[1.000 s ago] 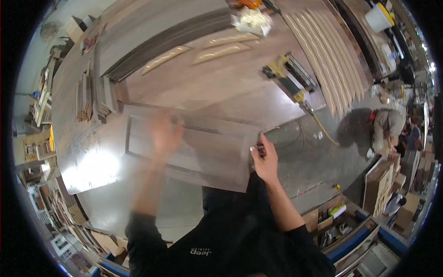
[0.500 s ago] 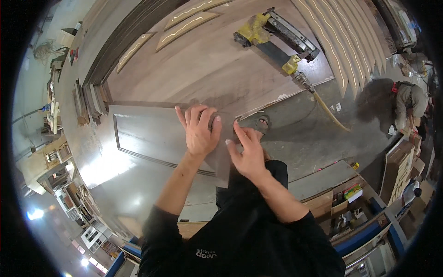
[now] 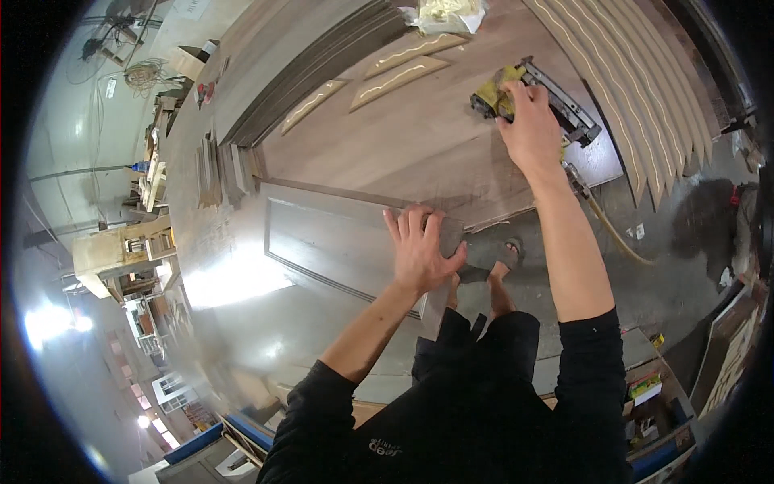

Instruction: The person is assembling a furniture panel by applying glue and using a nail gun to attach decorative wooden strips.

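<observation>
My right hand (image 3: 532, 133) reaches to the far right and is closed around a yellow and black nail gun (image 3: 579, 121), hiding its handle. The nail gun lies on the brown board of the bench, with a pale air hose (image 3: 609, 218) running off the edge. My left hand (image 3: 419, 254) grips the near right corner of a grey framed door panel (image 3: 343, 226), fingers bent over its far edge and thumb at its end. The panel lies flat on the bench, its recessed centre bordered by a dark moulding.
Pointed wood strips (image 3: 399, 83) with glue lines lie on the brown board (image 3: 435, 145). More glued strips (image 3: 621, 89) fan out at the far right. Long boards (image 3: 314, 89) and short upright pieces (image 3: 208, 173) stand at the left. A crumpled white package (image 3: 447, 14) sits at the back.
My right hand has moved from beside the panel's corner up to the nail gun and closed on it. My left hand stays at the panel's corner. The view has shifted.
</observation>
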The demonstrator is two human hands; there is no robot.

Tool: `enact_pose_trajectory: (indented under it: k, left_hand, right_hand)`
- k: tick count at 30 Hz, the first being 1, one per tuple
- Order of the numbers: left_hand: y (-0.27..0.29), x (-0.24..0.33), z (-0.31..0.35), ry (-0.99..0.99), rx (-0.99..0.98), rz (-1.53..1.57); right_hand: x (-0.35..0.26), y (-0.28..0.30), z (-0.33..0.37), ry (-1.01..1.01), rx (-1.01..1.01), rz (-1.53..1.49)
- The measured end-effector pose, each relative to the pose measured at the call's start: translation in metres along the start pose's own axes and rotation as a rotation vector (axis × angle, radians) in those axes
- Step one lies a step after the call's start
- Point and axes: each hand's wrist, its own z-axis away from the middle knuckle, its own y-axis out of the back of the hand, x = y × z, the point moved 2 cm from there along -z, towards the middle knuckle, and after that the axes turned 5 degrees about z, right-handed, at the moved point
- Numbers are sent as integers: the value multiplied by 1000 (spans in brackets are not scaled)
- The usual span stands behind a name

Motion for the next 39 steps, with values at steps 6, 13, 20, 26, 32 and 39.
enact_pose_trajectory:
  k: [6, 13, 20, 26, 32, 39]
  left_hand:
    - [5, 1, 1, 27, -2, 30]
    - [8, 3, -3, -13, -29, 6]
    - [1, 2, -1, -82, -47, -30]
    - [-3, 4, -3, -74, -50, -57]
    - [-3, 2, -1, -79, -56, -50]
    - [-3, -1, 0, -90, -63, -57]
  right_hand:
    - [3, 75, 76, -109, 167, -770]
    - [44, 74, 187, -436, 7, -1406]
    - [50, -10, 249, -496, -431, -1641]
    - [50, -59, 259, -448, -490, -1710]
    - [49, -67, 254, -435, -476, -1841]
    - [48, -67, 249, -459, -432, -1852]
